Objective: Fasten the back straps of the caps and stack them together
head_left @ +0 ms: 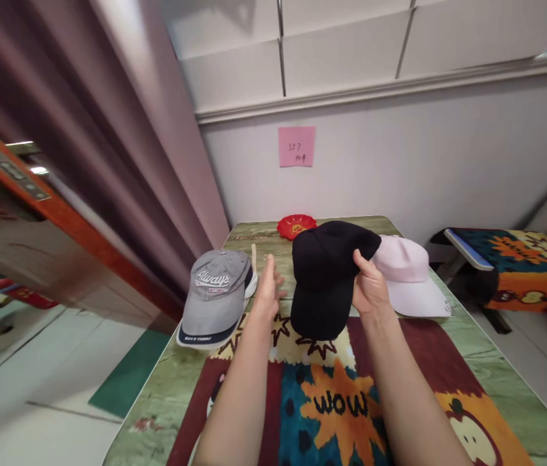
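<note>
A black cap (324, 278) is held up over the middle of the table, its brim pointing down toward me. My right hand (369, 285) grips its right edge, thumb on the outside. My left hand (269, 288) is raised to the left of the black cap, apart from it, with its fingers extended and nothing in it. A grey cap (217, 298) with white lettering lies on the left side of the table, over a pale brim. On the right, partly behind the black cap and my right hand, sits a light pink cap (409, 278).
A red scalloped dish (296, 226) stands at the table's (156, 395) back edge. A patterned mat (297, 414) covers the near part. Behind is a wall with a pink note (296, 147); a curtain (156, 129) hangs left.
</note>
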